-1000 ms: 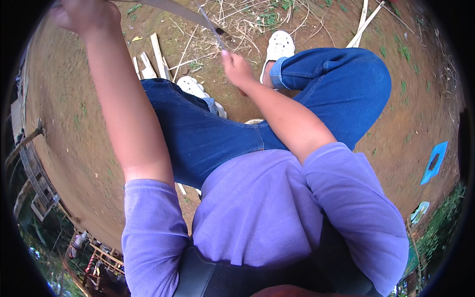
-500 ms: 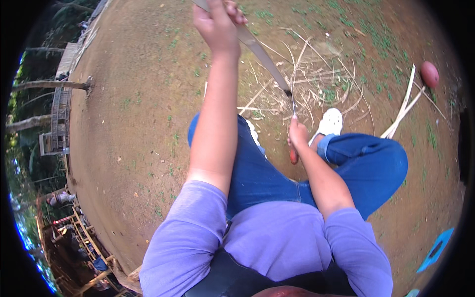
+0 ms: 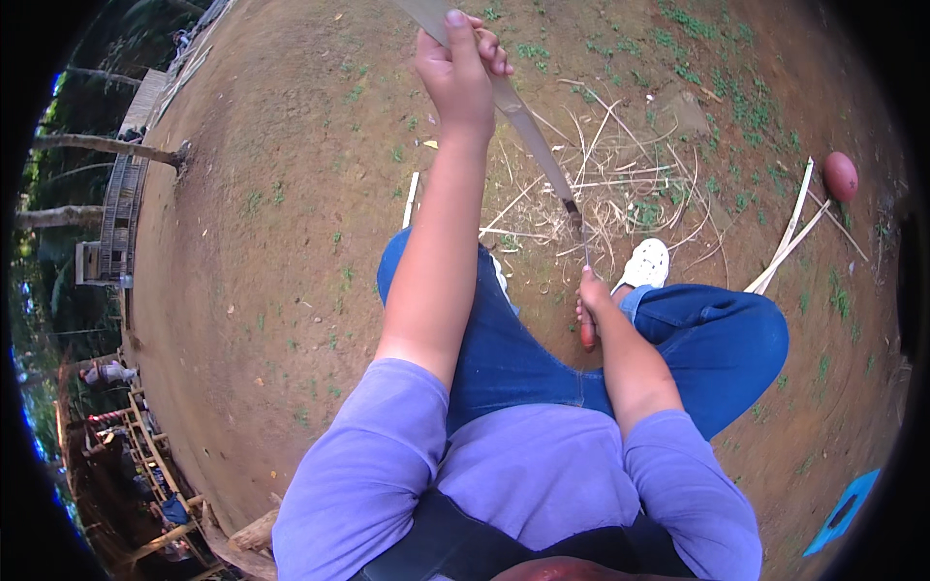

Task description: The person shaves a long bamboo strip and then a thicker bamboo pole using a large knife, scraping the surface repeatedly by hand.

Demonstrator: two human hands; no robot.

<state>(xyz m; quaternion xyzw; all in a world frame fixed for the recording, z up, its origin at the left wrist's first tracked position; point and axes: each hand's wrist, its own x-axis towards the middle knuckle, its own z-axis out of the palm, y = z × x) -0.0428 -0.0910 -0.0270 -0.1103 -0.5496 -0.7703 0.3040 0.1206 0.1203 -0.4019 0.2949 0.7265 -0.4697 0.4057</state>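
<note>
Left fingers (image 3: 492, 54) have swung way inward vs a second ago, still pinching that pale strip (image 3: 531, 133). Right fingers (image 3: 587, 280) grip an orange-handled knife (image 3: 588, 336), strip's dark tip just ahead.

I have the strip (image 3: 536, 141) over the shavings (image 3: 635, 184). Right of them, slats (image 3: 782, 254) lie on the ground (image 3: 242, 290), beside an oval object (image 3: 841, 176).

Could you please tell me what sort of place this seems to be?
Probably an outdoor rural yard: bare earth with green tufts, pale strips lying about, and tree trunks toward the left edge.
</note>
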